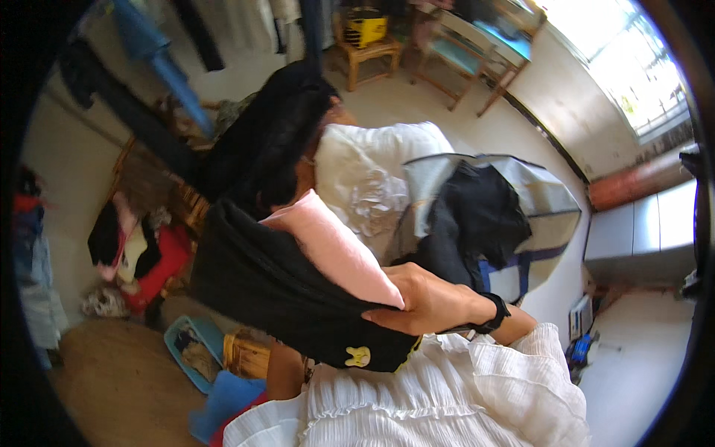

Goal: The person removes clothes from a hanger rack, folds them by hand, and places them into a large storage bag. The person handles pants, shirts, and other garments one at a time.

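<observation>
My right hand (410,302), with a black band on its wrist, grips the edge of a black garment (268,279). A pink fabric piece (341,251) shows along the garment's top and is also under my fingers. A small yellow animal patch (357,356) sits near the garment's lower edge, which has yellow trim. My left hand is hidden behind the cloth; only part of the left forearm shows below it. Just beyond, a person in a white top (363,162) with long dark hair is close to a large open bag (550,223) with dark clothing (480,212) in it.
Colourful clothes (159,262) lie in a pile at left. A blue plastic basket (192,355) stands beside a wooden stool (246,355), near a round brown surface (111,385). Garments (162,61) hang at upper left. A wooden chair (371,53) stands at the back.
</observation>
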The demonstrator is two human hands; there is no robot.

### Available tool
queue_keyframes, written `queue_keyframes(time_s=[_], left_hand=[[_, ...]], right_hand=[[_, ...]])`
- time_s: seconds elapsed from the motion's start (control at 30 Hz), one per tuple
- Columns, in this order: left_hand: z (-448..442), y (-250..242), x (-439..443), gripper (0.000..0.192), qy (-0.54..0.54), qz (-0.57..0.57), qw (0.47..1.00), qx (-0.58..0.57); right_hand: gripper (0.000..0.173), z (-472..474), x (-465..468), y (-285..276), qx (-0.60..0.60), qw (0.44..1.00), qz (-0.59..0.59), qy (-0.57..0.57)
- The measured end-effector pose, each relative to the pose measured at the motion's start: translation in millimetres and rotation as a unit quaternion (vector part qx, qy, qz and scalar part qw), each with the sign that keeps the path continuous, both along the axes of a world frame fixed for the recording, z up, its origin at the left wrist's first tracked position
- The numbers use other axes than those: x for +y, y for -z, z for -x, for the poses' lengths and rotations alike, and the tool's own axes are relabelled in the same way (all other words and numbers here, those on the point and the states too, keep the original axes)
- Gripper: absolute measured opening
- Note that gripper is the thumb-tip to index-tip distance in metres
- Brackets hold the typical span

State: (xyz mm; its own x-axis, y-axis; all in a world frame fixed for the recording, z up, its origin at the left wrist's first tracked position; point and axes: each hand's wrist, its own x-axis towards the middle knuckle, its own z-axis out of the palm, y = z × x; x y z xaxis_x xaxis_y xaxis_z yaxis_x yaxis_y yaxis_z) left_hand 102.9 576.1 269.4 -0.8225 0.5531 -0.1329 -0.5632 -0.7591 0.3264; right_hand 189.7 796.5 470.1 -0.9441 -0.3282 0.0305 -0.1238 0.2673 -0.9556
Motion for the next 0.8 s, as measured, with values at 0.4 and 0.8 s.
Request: queue_keyframes(time_s=[0.4, 0.8], left_hand=[[31, 31, -221, 0.042, -0.307, -0.188, 0.933, 0.012], [35, -45, -371, 0.044, -0.339, 0.447, 0.783, -0.271]], right_hand=[[0.035, 206, -230, 93, -0.15, 0.951, -0.213, -0.168], [0.058, 298, -451, 111, 0.146, 0.863, -0.234, -0.424]])
